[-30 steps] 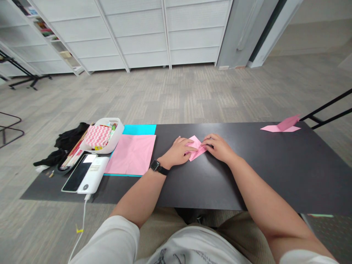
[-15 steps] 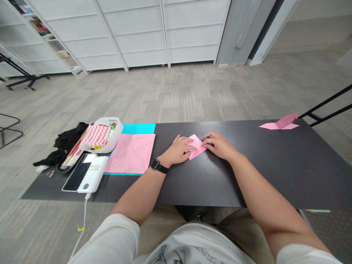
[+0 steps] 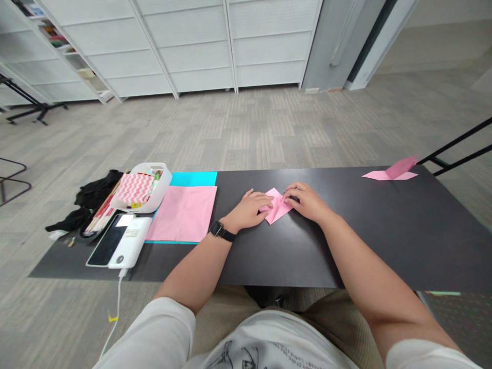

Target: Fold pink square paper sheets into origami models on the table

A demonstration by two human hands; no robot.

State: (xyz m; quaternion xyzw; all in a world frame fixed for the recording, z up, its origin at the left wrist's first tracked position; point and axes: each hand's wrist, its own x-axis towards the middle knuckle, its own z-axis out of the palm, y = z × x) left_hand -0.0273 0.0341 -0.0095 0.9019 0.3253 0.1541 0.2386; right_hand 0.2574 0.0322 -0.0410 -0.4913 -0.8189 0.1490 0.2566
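A small folded piece of pink origami paper (image 3: 274, 213) lies on the dark table, between my two hands. My left hand (image 3: 249, 209), with a black watch on its wrist, rests on the paper's left side, its fingers spread and holding it down. At the right corner, the thumb and forefinger of my right hand (image 3: 306, 203) pinch a raised flap of the paper. The fingers partly hide the folds.
Left of my hands, flat pink sheets (image 3: 184, 212) lie over a blue sheet (image 3: 194, 179). Beyond are a white basket (image 3: 163, 192), a white power bank (image 3: 128, 246), a phone (image 3: 107, 243) and black cloth (image 3: 98, 189). A folded pink paper shape (image 3: 392, 173) stands far right on the table (image 3: 384, 230).
The right part of the small paper has opened out slightly, so more of its surface shows between my hands. My left hand has barely moved, and my right fingers have shifted a little.
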